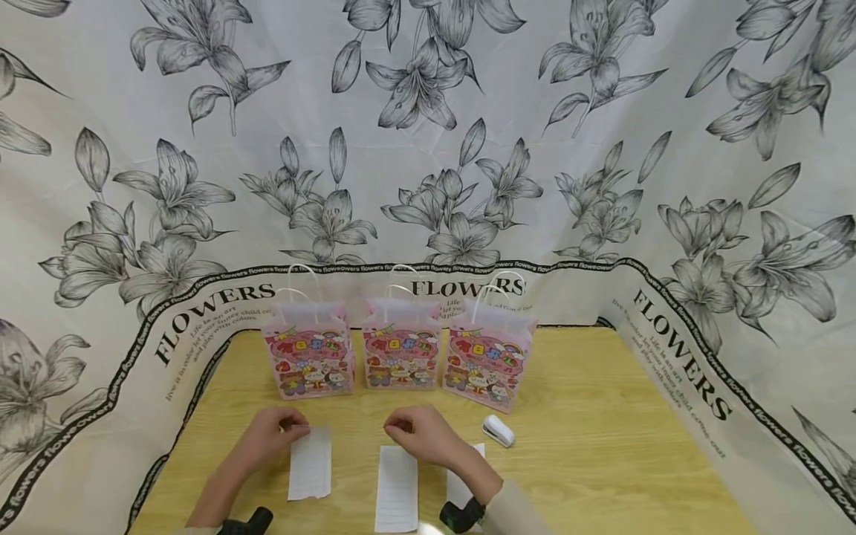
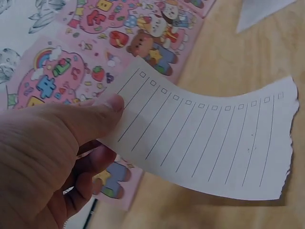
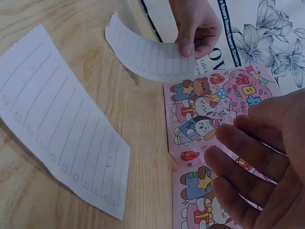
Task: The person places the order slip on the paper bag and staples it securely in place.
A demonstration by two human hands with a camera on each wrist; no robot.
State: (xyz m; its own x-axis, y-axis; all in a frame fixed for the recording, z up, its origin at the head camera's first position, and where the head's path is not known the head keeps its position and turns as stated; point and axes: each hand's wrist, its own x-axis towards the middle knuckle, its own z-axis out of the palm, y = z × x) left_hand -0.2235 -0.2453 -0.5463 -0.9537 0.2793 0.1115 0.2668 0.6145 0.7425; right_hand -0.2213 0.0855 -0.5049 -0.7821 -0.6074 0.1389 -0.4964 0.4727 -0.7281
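Note:
My left hand (image 1: 270, 438) pinches one end of a white checklist slip (image 2: 205, 138) between thumb and fingers. That slip bows in the left wrist view, with ruled lines, small boxes and a torn far edge. My right hand (image 1: 428, 435) holds nothing; its fingers (image 3: 238, 167) are loosely bent in the right wrist view. Just below it in the head view, a second checklist slip (image 1: 397, 490) lies on the table. A third slip (image 1: 458, 487) is partly hidden beneath the right forearm.
Three pink cartoon gift bags, the left (image 1: 310, 360), middle (image 1: 403, 357) and right (image 1: 490, 360), stand upright along the back of the wooden table (image 1: 602, 446). A small white stapler (image 1: 498, 431) lies right of my right hand. Flower-printed cloth (image 1: 455, 186) surrounds the table.

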